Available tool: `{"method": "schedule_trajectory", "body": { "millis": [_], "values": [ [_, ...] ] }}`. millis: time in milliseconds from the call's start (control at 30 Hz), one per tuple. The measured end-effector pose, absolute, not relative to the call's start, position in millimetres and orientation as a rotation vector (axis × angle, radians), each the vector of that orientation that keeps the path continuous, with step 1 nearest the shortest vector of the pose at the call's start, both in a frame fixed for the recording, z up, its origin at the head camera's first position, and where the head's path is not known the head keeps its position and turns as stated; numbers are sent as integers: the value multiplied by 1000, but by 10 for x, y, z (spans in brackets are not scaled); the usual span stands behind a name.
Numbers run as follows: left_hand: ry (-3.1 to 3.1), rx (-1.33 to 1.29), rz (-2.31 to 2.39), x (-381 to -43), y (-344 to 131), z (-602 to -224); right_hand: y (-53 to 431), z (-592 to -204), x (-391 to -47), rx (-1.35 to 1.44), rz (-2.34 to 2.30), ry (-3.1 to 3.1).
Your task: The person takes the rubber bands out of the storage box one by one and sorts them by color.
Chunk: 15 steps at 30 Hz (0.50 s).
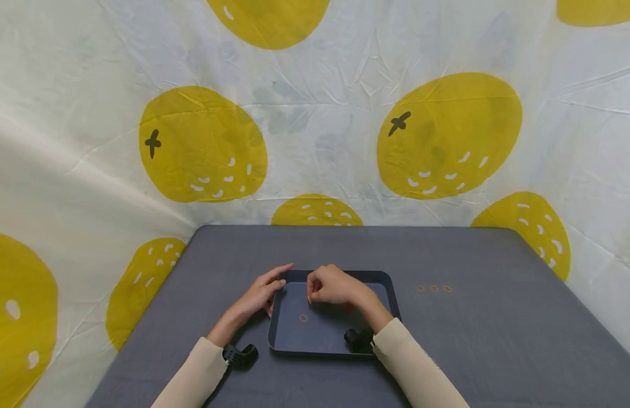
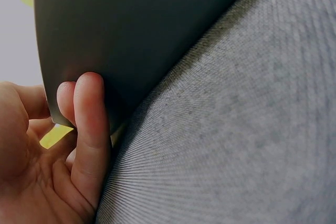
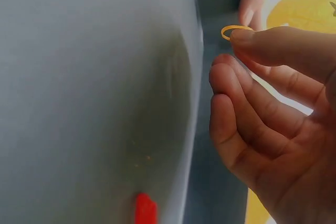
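A dark, shallow rectangular tray (image 1: 315, 355) rests in front of me. My left hand (image 1: 259, 294) holds its left far corner, thumb at the rim and fingers against the outer wall (image 2: 131, 40). Over the tray, my right hand (image 1: 335, 285) pinches a small orange-yellow rubber band (image 3: 224, 31) between thumb and index finger; the other fingers are curled. Another rubber band (image 1: 300, 317) lies on the tray floor, left of the middle. A small red object (image 3: 145, 211) is also in the tray, partly covered by my right hand in the head view.
Right of the tray, three more rubber bands (image 1: 431, 288) lie in a row on the grey cloth-covered table (image 1: 498, 340). A white curtain with yellow fruit prints (image 1: 320, 141) hangs behind and beside the table.
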State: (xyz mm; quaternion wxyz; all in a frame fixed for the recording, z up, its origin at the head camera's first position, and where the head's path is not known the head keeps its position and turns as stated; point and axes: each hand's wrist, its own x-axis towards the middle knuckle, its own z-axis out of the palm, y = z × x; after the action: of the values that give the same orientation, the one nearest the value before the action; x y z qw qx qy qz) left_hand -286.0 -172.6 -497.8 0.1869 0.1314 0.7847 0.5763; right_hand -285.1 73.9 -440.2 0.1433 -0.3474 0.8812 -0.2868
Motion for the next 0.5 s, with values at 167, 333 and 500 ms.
{"method": "schedule_trajectory", "body": {
  "millis": [167,333,500],
  "values": [
    [2194,375,1630,-2874,-1724,-4981,788,-4297,-2835,-1014,-840,2566],
    [2184,391,1638,-2881,-1729,-4989,838,-4211,-2820,-1007,-865,2574],
    [2181,392,1646,-2871,-1735,-5002,883,-4138,-2802,-1006,-895,2584]
  ]
}}
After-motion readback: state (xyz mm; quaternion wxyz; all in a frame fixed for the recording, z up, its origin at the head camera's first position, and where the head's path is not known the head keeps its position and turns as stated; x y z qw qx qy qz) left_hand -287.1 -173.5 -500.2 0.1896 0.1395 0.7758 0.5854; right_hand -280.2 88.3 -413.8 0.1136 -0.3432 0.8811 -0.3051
